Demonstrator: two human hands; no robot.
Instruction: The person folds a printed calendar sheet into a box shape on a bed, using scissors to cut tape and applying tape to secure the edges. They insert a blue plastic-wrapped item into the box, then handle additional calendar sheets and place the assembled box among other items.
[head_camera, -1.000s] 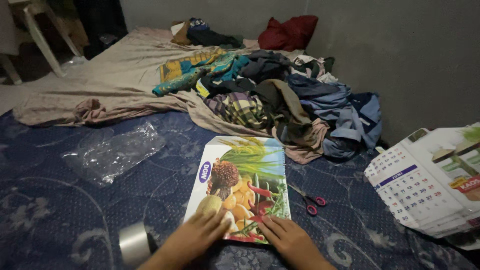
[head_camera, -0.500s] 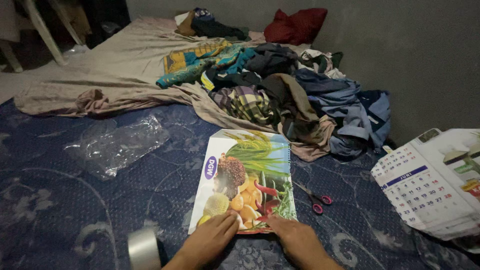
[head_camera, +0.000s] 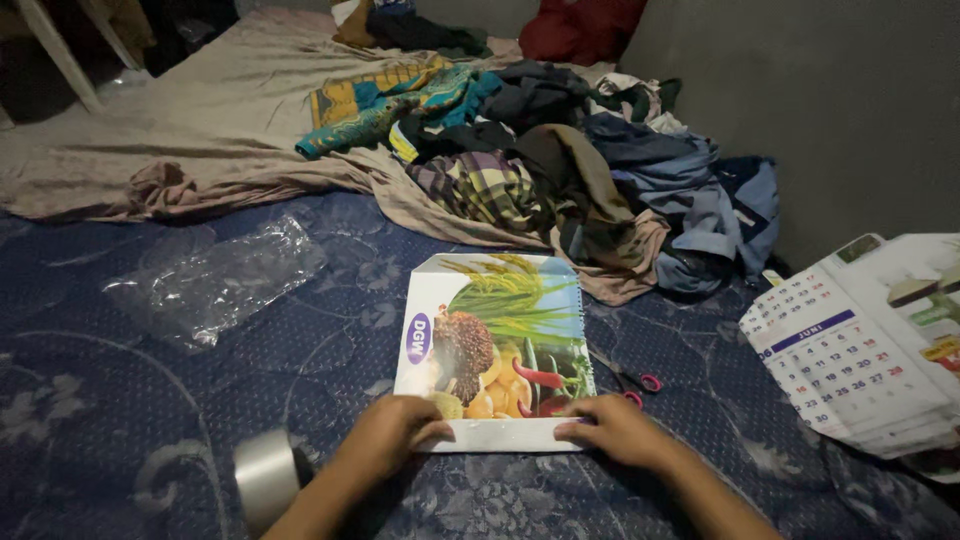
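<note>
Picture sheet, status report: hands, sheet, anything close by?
Left hand and right hand flat on the sheet's near edge. Sheet flat on the mattress. Scissors at its right, tape roll by the left wrist.

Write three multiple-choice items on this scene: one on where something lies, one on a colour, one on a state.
1. Where do the scissors lie?
A. Just right of the fruit picture sheet
B. On the plastic bag
C. On the calendar

2. What colour are the scissors' handles?
A. Green
B. Pink
C. Yellow

3. How is the near edge of the picture sheet?
A. Rolled into a tube
B. Torn off
C. Folded up, pressed by both hands

Answers:
1 A: the scissors poke out at the sheet's right edge, apart from the plastic bag at the left and the calendar at the far right.
2 B: the finger loops show pink against the blue mattress.
3 C: a white strip lies turned up along the near edge, with the left hand and right hand flat on it.
</note>
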